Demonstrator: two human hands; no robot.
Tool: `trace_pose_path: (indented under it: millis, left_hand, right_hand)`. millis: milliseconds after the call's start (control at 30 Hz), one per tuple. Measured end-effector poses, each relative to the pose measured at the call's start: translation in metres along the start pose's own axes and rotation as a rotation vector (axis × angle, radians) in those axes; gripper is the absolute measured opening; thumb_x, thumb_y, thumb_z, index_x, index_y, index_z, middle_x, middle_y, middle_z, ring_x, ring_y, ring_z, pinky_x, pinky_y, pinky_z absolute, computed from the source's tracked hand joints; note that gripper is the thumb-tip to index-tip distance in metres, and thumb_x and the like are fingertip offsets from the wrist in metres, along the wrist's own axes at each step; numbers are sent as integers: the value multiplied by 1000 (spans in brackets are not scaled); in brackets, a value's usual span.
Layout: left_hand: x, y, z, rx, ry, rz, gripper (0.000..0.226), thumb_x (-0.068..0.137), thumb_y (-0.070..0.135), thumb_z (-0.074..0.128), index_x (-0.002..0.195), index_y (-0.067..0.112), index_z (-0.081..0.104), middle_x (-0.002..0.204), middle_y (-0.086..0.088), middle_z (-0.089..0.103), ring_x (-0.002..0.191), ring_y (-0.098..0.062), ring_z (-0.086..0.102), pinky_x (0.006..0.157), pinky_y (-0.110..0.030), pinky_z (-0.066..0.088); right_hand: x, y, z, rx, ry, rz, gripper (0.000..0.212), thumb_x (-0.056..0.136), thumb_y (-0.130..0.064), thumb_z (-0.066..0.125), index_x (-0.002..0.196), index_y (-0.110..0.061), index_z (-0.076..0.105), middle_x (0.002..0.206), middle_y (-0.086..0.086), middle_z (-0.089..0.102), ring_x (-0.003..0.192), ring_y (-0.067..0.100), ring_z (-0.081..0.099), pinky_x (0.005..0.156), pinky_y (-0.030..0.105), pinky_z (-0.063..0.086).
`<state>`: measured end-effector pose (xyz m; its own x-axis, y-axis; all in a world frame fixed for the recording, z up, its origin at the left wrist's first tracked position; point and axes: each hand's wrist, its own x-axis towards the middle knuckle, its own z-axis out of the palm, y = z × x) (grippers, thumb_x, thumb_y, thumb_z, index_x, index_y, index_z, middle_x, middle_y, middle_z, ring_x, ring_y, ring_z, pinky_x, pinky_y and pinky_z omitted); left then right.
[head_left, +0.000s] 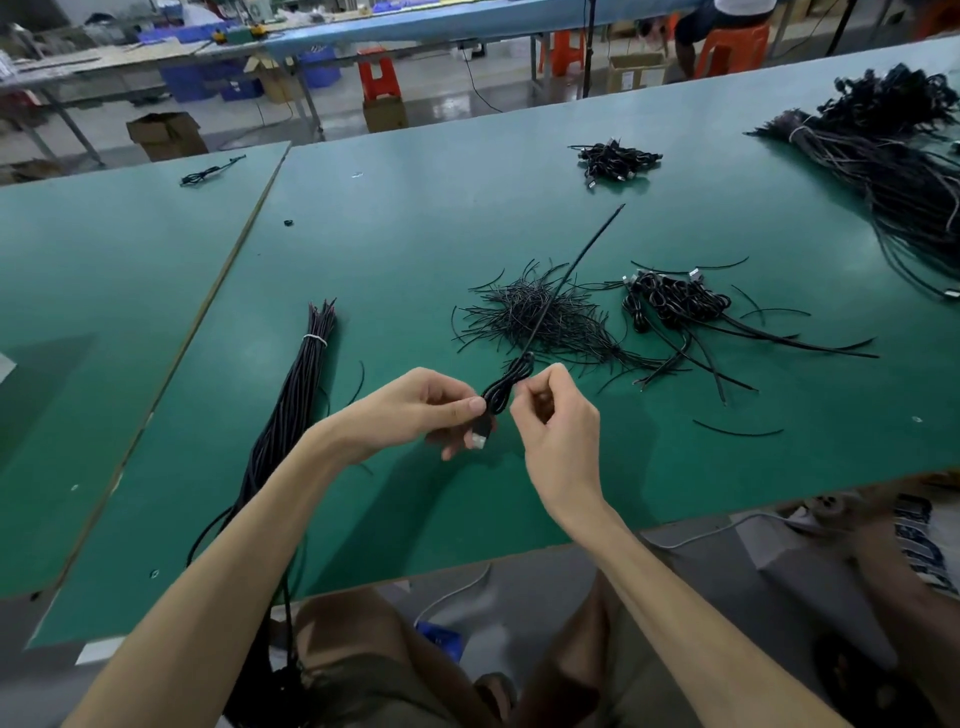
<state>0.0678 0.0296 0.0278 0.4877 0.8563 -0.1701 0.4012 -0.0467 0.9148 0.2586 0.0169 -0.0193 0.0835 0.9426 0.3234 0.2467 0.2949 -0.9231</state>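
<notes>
We've got a black USB cable (506, 387) folded into a small coil right between our two hands, held just above the green table (415, 234). Our left hand (421, 410) pinches the lower end of the coil with the thumb on top. The silver-tipped USB plug (480, 435) pokes out at about 5 o'clock from that thumb. Our right hand (558, 415) sits at 3 o'clock of the coil, fingers curled in and pinching its upper loops. The cable's loose tail shoots off toward 1 o'clock.

Table stuff: a messy pile of thin black wire ties (540, 317) lies at 12 o'clock from the hands. A heap of coiled cables (675, 304) is at 2 o'clock, and a smaller heap (615, 158) sits farther out at 1 o'clock. A huge cable bundle (893, 156) is way over at the right edge. At 9 o'clock there's a long bundle of cables (291, 415) cinched with a white band, hanging off the near edge.

Room behind is a workshop with more long tables, orange stools (379, 78), blue bins (202, 83) and cardboard boxes (166, 135) on the floor.
</notes>
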Motion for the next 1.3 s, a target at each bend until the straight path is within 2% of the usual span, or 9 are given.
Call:
trace_pose_path:
  millis: [133, 267, 367, 433, 533, 733, 967, 1133, 1300]
  left_hand:
    - [-3, 9, 1, -201, 18, 164, 31, 108, 22, 49, 112, -1, 69, 88, -8, 68, 68, -22, 59, 63, -25, 42]
    - [6, 21, 2, -249, 43, 245, 29, 107, 18, 52, 126, 3, 67, 97, -9, 69, 79, -22, 60, 64, -24, 43]
    - [15, 28, 5, -214, 99, 226, 28, 107, 20, 53, 127, 7, 68, 103, -8, 73, 81, -19, 60, 62, -24, 41]
    - [18, 31, 6, -165, 123, 215, 27, 108, 22, 52, 125, 9, 69, 108, -10, 74, 78, -20, 59, 61, -25, 38]
    - [20, 35, 8, -56, 181, 257, 27, 109, 21, 50, 117, 8, 72, 104, -10, 75, 75, -19, 60, 64, -23, 42]
    - [24, 33, 18, 29, 329, 334, 28, 109, 11, 47, 107, -1, 72, 98, -14, 74, 91, -18, 67, 85, -23, 48]
    - [23, 2, 26, -60, 367, 89, 57, 106, 52, 34, 106, 16, 78, 109, 2, 78, 102, -8, 69, 93, -17, 48]
    - [14, -4, 19, 51, 321, 157, 81, 98, 69, 46, 94, -11, 62, 84, -7, 52, 83, -18, 44, 80, -38, 35]
    - [1, -7, 17, 71, 350, 96, 35, 90, 54, 65, 116, 31, 72, 112, 14, 75, 110, -3, 67, 98, -19, 47]
  right_hand:
    - [1, 2, 1, -49, -25, 37, 25, 99, -11, 63, 79, -15, 50, 68, -6, 57, 61, 7, 49, 58, 18, 39]
    - [-2, 1, 4, -70, -139, -3, 13, 97, -9, 66, 87, -11, 58, 80, -1, 66, 74, 17, 60, 69, 35, 50]
    - [-6, -1, 6, -80, -186, -112, 18, 92, 0, 63, 107, -9, 65, 81, -22, 60, 73, 1, 57, 69, 16, 42]
    - [-7, -2, 4, -70, -195, -134, 20, 92, 1, 63, 94, -19, 62, 78, -31, 57, 68, -1, 53, 63, 11, 36]
    - [-6, -3, 4, -93, -183, -141, 43, 95, -4, 64, 77, -36, 42, 68, -18, 52, 62, 4, 47, 58, 16, 34]
    - [-10, -3, 4, -17, -227, -148, 23, 97, -5, 62, 82, -17, 50, 72, -12, 55, 63, 7, 47, 61, 17, 35]
    - [-10, -3, 3, 2, -138, -185, 23, 99, -6, 62, 83, -17, 50, 75, -11, 55, 66, 6, 48, 63, 14, 37]
    - [-8, -2, 1, 40, -128, -157, 19, 100, -6, 60, 84, -9, 51, 76, -2, 59, 65, 14, 48, 63, 23, 40]
    - [-6, -1, 0, 56, -80, -133, 19, 100, -5, 59, 83, -6, 51, 70, -3, 52, 62, 11, 42, 60, 19, 36]
